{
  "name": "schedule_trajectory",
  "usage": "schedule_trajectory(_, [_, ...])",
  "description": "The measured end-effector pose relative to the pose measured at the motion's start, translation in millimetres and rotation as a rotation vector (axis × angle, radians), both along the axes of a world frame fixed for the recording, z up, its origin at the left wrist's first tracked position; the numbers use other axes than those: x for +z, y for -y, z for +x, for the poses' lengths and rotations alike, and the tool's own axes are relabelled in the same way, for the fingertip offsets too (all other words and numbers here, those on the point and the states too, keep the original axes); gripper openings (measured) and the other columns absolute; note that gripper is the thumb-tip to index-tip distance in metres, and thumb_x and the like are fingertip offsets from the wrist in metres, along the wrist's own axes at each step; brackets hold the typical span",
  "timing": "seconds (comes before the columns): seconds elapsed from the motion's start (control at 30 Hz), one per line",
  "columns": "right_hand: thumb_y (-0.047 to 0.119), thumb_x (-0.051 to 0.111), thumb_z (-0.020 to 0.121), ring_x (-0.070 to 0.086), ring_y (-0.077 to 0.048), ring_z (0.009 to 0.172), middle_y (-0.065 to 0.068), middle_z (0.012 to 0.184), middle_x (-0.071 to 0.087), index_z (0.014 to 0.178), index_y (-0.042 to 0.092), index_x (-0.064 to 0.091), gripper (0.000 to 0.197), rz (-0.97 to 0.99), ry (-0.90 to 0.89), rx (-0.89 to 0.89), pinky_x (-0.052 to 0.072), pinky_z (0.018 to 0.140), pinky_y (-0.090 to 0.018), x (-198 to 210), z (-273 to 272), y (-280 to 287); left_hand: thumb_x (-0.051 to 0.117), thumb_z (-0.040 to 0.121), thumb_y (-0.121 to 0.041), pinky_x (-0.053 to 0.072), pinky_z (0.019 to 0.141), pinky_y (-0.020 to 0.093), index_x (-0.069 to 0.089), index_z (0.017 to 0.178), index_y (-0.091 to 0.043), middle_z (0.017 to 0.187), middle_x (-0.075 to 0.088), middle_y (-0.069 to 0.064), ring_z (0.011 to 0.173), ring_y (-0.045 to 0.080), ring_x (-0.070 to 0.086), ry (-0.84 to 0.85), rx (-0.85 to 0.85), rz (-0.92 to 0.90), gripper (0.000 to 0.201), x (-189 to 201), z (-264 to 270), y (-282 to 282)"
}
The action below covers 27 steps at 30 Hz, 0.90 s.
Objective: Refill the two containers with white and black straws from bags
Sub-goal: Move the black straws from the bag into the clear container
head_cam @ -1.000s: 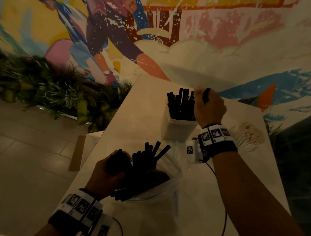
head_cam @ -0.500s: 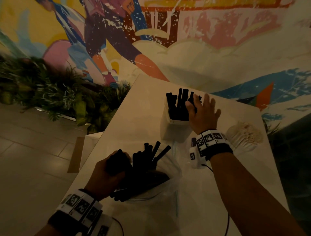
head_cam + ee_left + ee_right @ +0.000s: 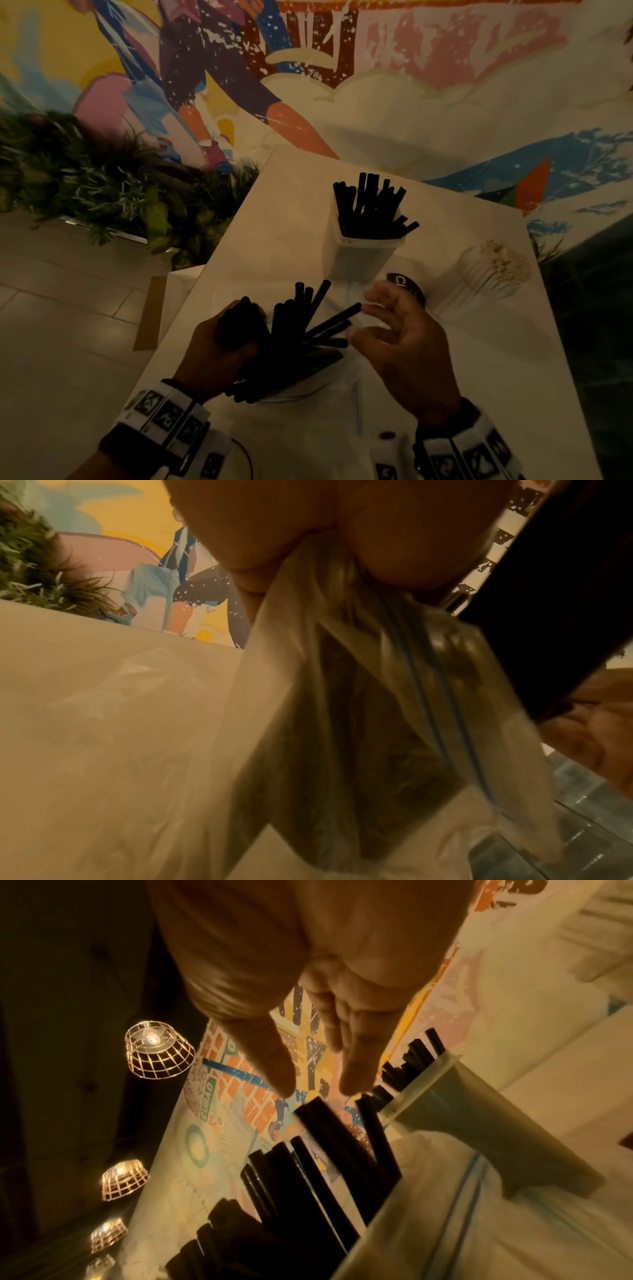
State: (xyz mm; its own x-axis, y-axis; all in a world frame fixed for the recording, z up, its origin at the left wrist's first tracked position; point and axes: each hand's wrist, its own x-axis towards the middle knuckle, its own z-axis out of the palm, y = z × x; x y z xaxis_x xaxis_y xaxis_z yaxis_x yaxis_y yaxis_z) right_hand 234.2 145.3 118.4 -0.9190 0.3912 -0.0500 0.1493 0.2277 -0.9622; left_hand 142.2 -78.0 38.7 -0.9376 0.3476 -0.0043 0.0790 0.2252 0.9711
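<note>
Two hazards, I judge. The left hand (image 3: 219, 346) clamps the clear bag (image 3: 359, 723) and the black straws (image 3: 301, 329) fanning from its grip; slackening would spill them. The right hand (image 3: 400, 342), fingers apart and empty, has returned from the container (image 3: 359, 253) beyond; a hasty pinch could scatter tips.

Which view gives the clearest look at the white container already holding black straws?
The head view: the whole white container stands upright on the table, black straws fanning from its open top. The right wrist view catches only its rim and one wall from below. The left wrist view does not show it; the bag fills the frame.
</note>
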Motion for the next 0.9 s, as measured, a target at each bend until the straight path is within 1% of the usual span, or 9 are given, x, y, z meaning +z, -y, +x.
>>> schedule_trajectory(0.17, [0.002,0.077,0.073,0.065,-0.007,0.08,0.008,0.089,0.066,0.106,0.025,0.06,0.043,0.109,-0.134,-0.166,0.053,0.067,-0.015,4,5,-1,0.056,0.053,-0.048,0.045,0.071,0.002,0.058,0.09,-0.049,0.099,0.062,-0.022,0.085,-0.004,0.061,-0.041,-0.025,-0.07,0.037,0,-4,1])
schedule_trajectory(0.23, [0.007,0.077,0.075,0.066,-0.006,0.067,0.005,0.077,0.07,0.092,0.026,0.064,0.028,0.159,0.011,-0.066,0.053,0.063,-0.02,4,10,-8,0.056,0.053,-0.049,0.044,0.072,0.002,0.058,0.088,-0.056,0.1,0.062,-0.024,0.086,-0.006,0.06,-0.031,-0.02,-0.061,0.036,-1,-4,2])
schedule_trajectory(0.33, [0.026,0.081,0.073,0.066,-0.006,0.061,0.001,0.073,0.072,0.081,0.025,0.068,0.016,0.144,0.455,0.316,0.057,0.063,-0.028,7,17,-13,0.059,0.052,-0.051,0.047,0.072,0.006,0.059,0.089,-0.05,0.099,0.062,-0.02,0.086,-0.003,0.061,-0.024,-0.004,-0.07,0.037,-2,-4,4])
schedule_trajectory(0.47, [0.062,0.079,0.052,0.065,0.002,0.079,0.013,0.096,0.068,0.116,0.033,0.058,0.073,0.245,0.52,0.319,0.05,0.068,-0.012,3,18,-17,0.063,0.049,-0.052,0.048,0.076,0.01,0.063,0.089,-0.038,0.1,0.063,-0.019,0.087,-0.003,0.062,-0.009,0.012,-0.053,0.042,-3,-2,3])
schedule_trajectory(0.57, [0.063,0.08,0.048,0.062,0.003,0.093,0.016,0.118,0.058,0.135,0.036,0.042,0.099,0.119,0.346,0.184,0.052,0.071,-0.015,0,19,-18,0.06,0.052,-0.05,0.05,0.083,0.024,0.063,0.095,-0.035,0.097,0.068,-0.012,0.09,0.002,0.062,-0.003,0.002,-0.067,0.046,-2,-2,4])
schedule_trajectory(0.63, [0.056,0.088,0.044,0.049,0.003,0.12,0.021,0.142,0.041,0.147,0.037,0.024,0.123,0.054,0.301,0.256,0.049,0.091,-0.018,-3,21,-17,0.059,0.053,-0.049,0.05,0.084,0.022,0.06,0.097,-0.041,0.102,0.065,-0.016,0.092,0.002,0.062,-0.015,-0.015,-0.066,0.045,0,-2,4])
schedule_trajectory(0.7, [0.051,0.091,0.041,0.018,0.0,0.141,0.025,0.154,0.013,0.148,0.046,-0.004,0.143,0.127,0.357,0.401,0.033,0.111,-0.025,-3,20,-8,0.058,0.053,-0.049,0.05,0.084,0.019,0.058,0.096,-0.048,0.104,0.063,-0.022,0.093,0.0,0.062,-0.018,-0.02,-0.052,0.043,2,-1,3])
schedule_trajectory(0.8, [0.048,0.088,0.051,-0.007,-0.004,0.146,0.024,0.157,-0.011,0.134,0.058,-0.028,0.144,0.308,0.344,0.495,0.019,0.12,-0.041,-12,14,9,0.057,0.052,-0.048,0.045,0.077,0.005,0.057,0.091,-0.058,0.099,0.062,-0.032,0.089,-0.01,0.059,-0.037,-0.041,-0.07,0.04,5,-1,-1])
schedule_trajectory(0.9, [0.03,0.076,0.073,0.017,-0.008,0.145,0.022,0.154,0.019,0.133,0.06,-0.025,0.121,0.317,0.146,0.466,0.027,0.117,-0.039,-29,0,30,0.056,0.054,-0.049,0.046,0.078,0.009,0.055,0.093,-0.061,0.1,0.062,-0.032,0.091,-0.008,0.06,-0.032,-0.027,-0.076,0.041,5,-2,-2])
